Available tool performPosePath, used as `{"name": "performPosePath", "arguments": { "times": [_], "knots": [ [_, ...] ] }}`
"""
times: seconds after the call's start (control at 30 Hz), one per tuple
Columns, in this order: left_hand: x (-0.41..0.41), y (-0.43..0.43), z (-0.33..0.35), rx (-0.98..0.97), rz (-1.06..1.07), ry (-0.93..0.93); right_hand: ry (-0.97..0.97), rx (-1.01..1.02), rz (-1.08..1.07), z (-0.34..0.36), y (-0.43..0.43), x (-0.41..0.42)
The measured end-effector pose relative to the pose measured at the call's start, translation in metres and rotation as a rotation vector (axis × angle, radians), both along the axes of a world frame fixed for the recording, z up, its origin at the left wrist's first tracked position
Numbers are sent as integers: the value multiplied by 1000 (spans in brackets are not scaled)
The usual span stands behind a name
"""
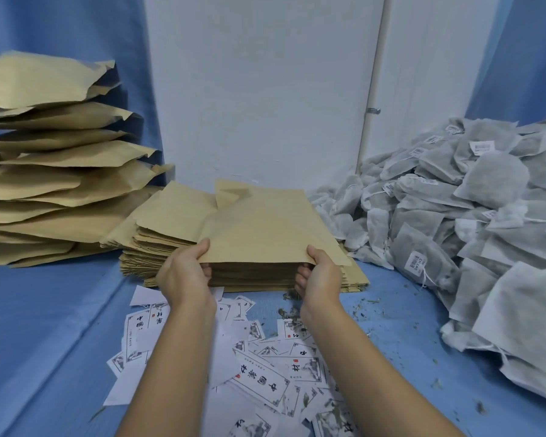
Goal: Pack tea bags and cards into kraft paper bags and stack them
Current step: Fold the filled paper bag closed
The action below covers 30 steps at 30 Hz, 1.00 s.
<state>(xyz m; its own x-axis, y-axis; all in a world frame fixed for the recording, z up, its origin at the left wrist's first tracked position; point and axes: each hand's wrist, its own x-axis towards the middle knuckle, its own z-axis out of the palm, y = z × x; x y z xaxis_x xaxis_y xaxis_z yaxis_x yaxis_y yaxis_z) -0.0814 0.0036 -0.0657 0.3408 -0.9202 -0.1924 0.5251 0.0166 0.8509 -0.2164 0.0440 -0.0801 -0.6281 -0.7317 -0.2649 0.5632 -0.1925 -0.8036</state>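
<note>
Prob. mid-task: left hand (183,272) & right hand (320,279) pinch near corners of top kraft bag (265,228) on the empty stack (158,257) mid-worktop (60,326); filled pile (44,181) at left, tea bags (454,216) & cards (265,370) plentiful.

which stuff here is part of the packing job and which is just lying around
Part of the job: paper bag held by left hand and right hand, pile of flat bags, tea bags, cards, stacked bags on the left.
Just lying about: tea crumbs, blue cloth.
</note>
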Motion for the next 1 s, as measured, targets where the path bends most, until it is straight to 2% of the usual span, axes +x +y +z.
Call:
{"name": "performPosePath", "arguments": {
  "times": [0.13,0.23,0.3,0.4,0.63,0.7,0.87,1.0],
  "knots": [
    [-11,2,-3,-63,43,17,-12,-11,22,2,0,4],
    [-23,6,-4,-82,49,118,-22,3,50,4,0,7],
    [-32,10,-4,-75,-36,188,-8,12,59,5,0,8],
    [-43,17,-4,-106,-218,171,42,14,101,1,-1,14],
    [-42,11,1,-142,-278,159,130,-29,188,2,0,19],
    [-37,9,4,-179,-284,163,91,-70,155,4,0,19],
    [-16,6,14,-205,-275,166,-162,-292,155,7,3,21],
    [8,1,40,-275,-272,15,-152,-365,318,17,-2,29]
  ]
}}
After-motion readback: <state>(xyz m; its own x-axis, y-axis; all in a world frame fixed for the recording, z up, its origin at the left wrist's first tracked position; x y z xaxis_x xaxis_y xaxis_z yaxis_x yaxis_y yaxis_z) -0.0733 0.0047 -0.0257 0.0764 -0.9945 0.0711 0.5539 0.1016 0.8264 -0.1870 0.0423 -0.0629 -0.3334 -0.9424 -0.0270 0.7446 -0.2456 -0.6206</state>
